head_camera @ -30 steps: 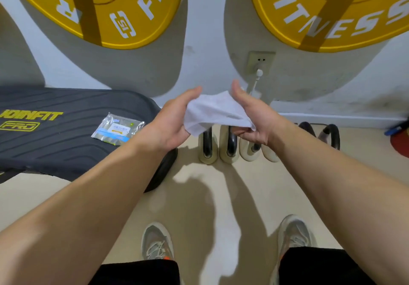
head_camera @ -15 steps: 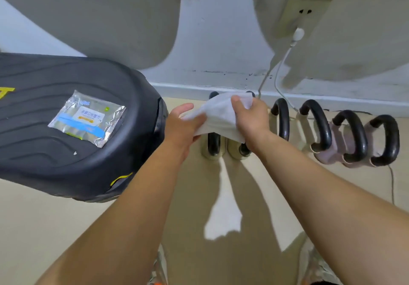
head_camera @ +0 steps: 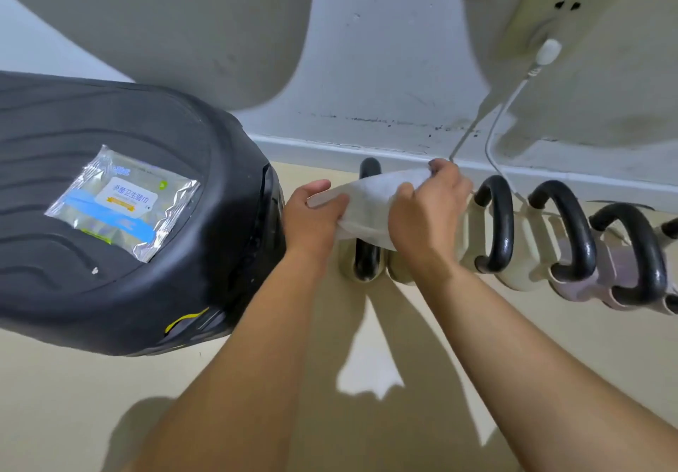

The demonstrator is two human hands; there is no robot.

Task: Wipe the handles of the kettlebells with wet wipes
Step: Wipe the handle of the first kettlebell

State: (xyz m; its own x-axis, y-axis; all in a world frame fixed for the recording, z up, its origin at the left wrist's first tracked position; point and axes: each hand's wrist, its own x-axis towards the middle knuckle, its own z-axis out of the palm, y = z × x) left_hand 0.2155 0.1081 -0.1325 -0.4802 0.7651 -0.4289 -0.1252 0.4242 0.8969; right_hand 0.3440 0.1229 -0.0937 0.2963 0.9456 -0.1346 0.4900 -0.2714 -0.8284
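On the left sits a big black padded bench [head_camera: 110, 222], and a shiny pack of wipes [head_camera: 123, 202] lies flat on top of it, in the same spot as 0.5 s ago. Just right of the bench, the left hand [head_camera: 312, 214] pinches the left edge of the white wet wipe [head_camera: 367, 207] with its thumb and curled fingers. The wipe is pulled flat between both hands and now lies across the top of the first black handle [head_camera: 368, 259] in the row of kettlebells [head_camera: 521, 251] on the floor [head_camera: 73, 380] by the wall [head_camera: 385, 68]. 1 s ago the person held the wipe up high, in front of the wall, with 2 yellow weight plates above; now both hands are down at the handles. The right hand [head_camera: 425, 214] grips the right side of the wipe with curled fingers and hides the handle under it. Further right, 3 more black handles stand bare, and more of the row shows at the edge. A white cable [head_camera: 491, 148] runs up to a plug [head_camera: 547, 51] in the wall socket [head_camera: 561, 9].
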